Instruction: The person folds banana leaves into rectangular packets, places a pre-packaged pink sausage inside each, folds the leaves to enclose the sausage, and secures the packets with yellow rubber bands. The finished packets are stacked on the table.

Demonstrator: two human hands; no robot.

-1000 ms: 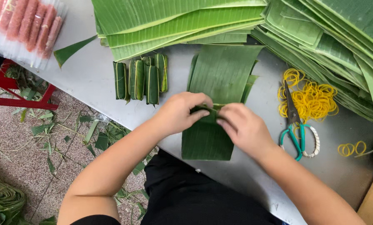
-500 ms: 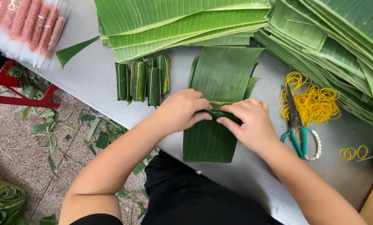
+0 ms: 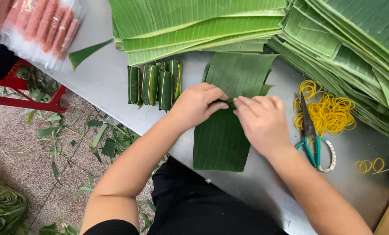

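A dark green banana leaf piece (image 3: 222,139) lies flat on the grey metal table (image 3: 99,78) in front of me. My left hand (image 3: 196,104) and my right hand (image 3: 262,119) meet over its middle, fingers curled down on a fold or small roll of leaf between them. What sits under the fingers is hidden. Several finished leaf-wrapped rolls (image 3: 155,82) stand side by side just left of my left hand.
Tall stacks of cut banana leaves (image 3: 194,26) fill the table's far side and right (image 3: 355,39). Yellow rubber bands (image 3: 329,109) and green-handled scissors (image 3: 312,139) lie right of my hand. Packs of pink sausage (image 3: 42,26) sit far left. Leaf scraps litter the floor (image 3: 51,143).
Both hands have closed in together on the leaf's middle; the right hand moved left and up to meet the left hand.
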